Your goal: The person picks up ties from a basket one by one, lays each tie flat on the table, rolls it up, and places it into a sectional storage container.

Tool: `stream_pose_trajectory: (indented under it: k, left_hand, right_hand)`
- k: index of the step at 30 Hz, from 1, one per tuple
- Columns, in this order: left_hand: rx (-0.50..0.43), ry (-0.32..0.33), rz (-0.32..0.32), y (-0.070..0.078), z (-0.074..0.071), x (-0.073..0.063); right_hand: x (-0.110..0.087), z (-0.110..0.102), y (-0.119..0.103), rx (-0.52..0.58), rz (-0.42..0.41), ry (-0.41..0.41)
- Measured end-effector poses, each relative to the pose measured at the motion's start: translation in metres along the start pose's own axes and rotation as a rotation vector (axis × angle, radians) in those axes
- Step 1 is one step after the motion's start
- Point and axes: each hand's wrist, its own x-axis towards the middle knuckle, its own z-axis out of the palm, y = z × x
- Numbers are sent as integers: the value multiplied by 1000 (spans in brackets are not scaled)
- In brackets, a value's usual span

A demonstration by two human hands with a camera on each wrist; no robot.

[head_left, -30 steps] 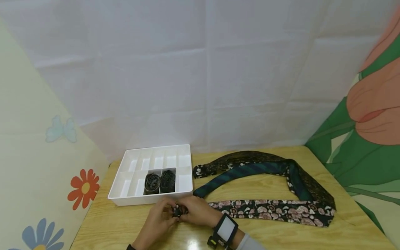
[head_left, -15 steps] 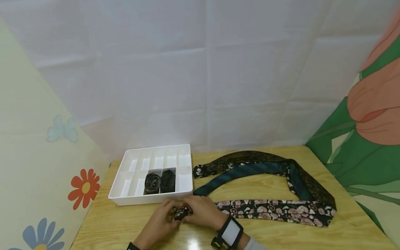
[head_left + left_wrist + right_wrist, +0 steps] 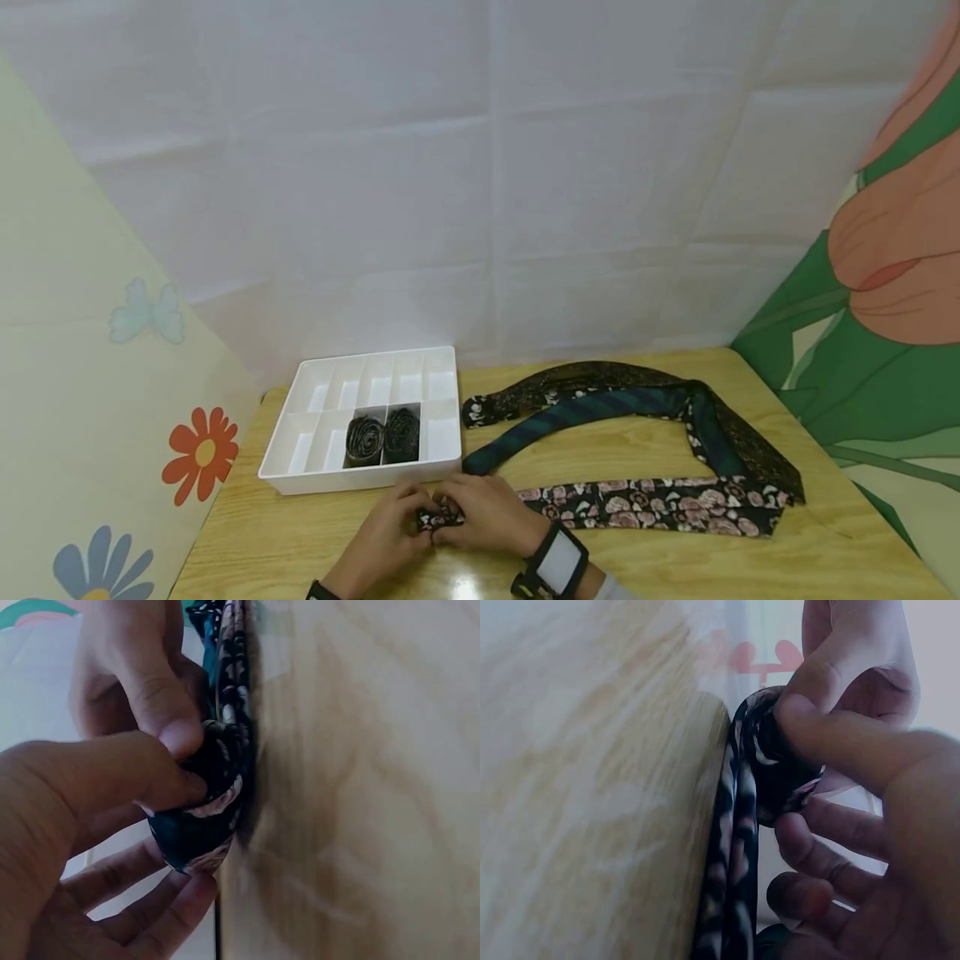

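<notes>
A black necktie with pink roses (image 3: 675, 504) lies along the table, its left end wound into a roll (image 3: 437, 518). My left hand (image 3: 386, 529) grips the roll's left side, thumb on its end face and fingers round it, as the left wrist view shows. From the right, my right hand (image 3: 491, 515) holds the same roll between thumb and fingers (image 3: 847, 825). In the right wrist view the doubled flat strip of the tie (image 3: 731, 862) runs from the roll along the tabletop. The fingers partly cover the roll.
A white divided tray (image 3: 360, 481) stands behind the hands, with two dark rolled ties (image 3: 365, 439) in neighbouring front compartments. Right of it lie a green-and-navy striped tie (image 3: 600, 406) and a dark speckled tie (image 3: 600, 372), both curving towards the floral one. A white sheet hangs behind.
The floral tie's wide right end has slid left along the table. Between the hands, the roll has turned and shows more of its patterned side. The tray and other ties stay put.
</notes>
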Motion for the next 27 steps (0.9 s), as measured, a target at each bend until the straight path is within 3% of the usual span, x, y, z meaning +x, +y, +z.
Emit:
stream_pose_trajectory:
  k: [6, 11, 18, 27]
  left_hand:
    - [-43, -64, -51, 0, -1, -1]
    - [-41, -78, 11, -1, -2, -2]
    - [-187, -128, 15, 0, -4, -1]
    - [-76, -118, -5, 3, -2, -1]
  right_hand:
    - [-4, -1, 0, -13, 6, -4]
    - [-7, -3, -2, -14, 4, -31]
    - [-12, -2, 1, 33, 21, -43]
    - [-15, -2, 3, 30, 17, -55]
